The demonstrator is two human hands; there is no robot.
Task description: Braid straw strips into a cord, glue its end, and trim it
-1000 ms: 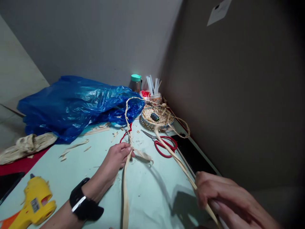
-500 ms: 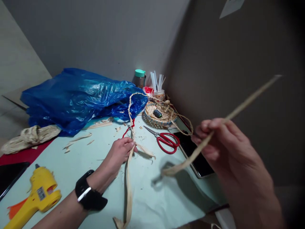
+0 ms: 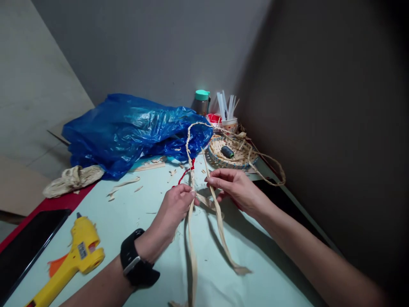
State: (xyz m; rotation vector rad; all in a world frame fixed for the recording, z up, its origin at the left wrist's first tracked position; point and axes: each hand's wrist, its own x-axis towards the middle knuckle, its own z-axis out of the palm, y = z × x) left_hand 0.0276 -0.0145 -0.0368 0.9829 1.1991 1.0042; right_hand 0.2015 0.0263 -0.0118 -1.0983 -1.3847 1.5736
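My left hand (image 3: 179,204), with a black watch on the wrist, pinches the lower end of a braided cord (image 3: 188,143) made of pale dried fibre. Below the pinch a long flat strand (image 3: 193,260) hangs toward the table's front, and a shorter strand (image 3: 206,200) slants off to the right. My right hand (image 3: 238,189) holds a separate fibre strip (image 3: 220,221) between thumb and fingers, just right of the braid. One tip of the strip points up and away; its other end trails down to the right. Red yarn (image 3: 192,164) is at the braid above my left hand.
A yellow glue gun (image 3: 83,245) lies at left, beside a dark flat device (image 3: 35,247). Behind are a blue plastic bag (image 3: 134,132), a fibre bundle (image 3: 73,181), a woven basket (image 3: 214,158) holding a thread spool (image 3: 227,152), a cup of glue sticks (image 3: 229,123) and a bottle (image 3: 201,102).
My right hand has brought the fibre strip in from the right, beside the braid, and now covers the red scissors. My left hand keeps its pinch. The view has shifted left.
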